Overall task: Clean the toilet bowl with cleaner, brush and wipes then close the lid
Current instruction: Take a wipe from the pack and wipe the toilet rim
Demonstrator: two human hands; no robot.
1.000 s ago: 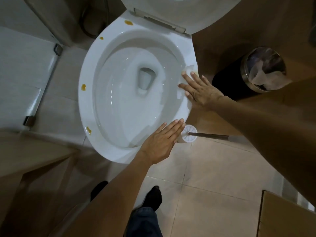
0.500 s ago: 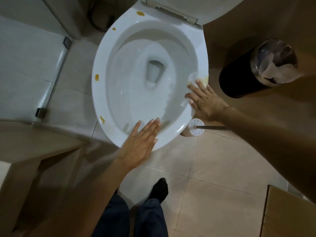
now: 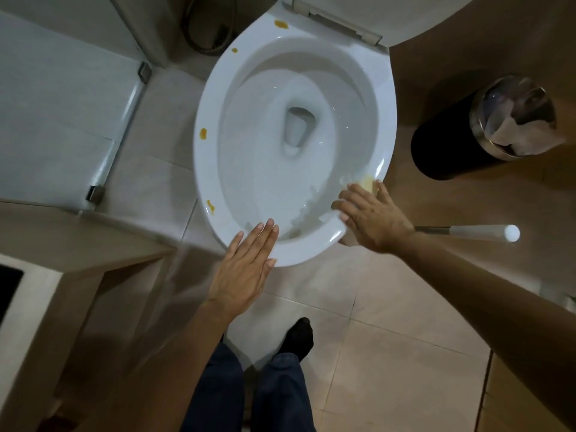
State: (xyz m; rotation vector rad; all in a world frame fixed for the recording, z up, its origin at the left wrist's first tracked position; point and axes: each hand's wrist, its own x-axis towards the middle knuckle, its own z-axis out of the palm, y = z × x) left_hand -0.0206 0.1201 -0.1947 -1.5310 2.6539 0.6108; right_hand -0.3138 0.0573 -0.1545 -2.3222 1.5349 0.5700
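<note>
The white toilet bowl (image 3: 206, 169) stands open with its lid (image 3: 374, 14) raised at the top. Yellow-brown stains (image 3: 203, 134) dot the left and back of the rim. My left hand (image 3: 246, 269) lies flat on the front rim, fingers straight. My right hand (image 3: 374, 218) presses a white wipe (image 3: 366, 183), stained yellow, flat onto the right front rim. The toilet brush handle (image 3: 480, 232) lies on the floor behind my right wrist; its head is hidden by my hand.
A black bin (image 3: 448, 145) with crumpled tissues stands right of the bowl. A glass shower door (image 3: 62, 120) and a hose (image 3: 208, 29) are to the left. A cabinet (image 3: 46, 294) sits at lower left, a cardboard box (image 3: 530, 400) at lower right. My feet are on the tiles.
My right hand has slid the wipe down the right rim toward the front. My left hand has shifted left along the front rim. The view has moved back a little.
</note>
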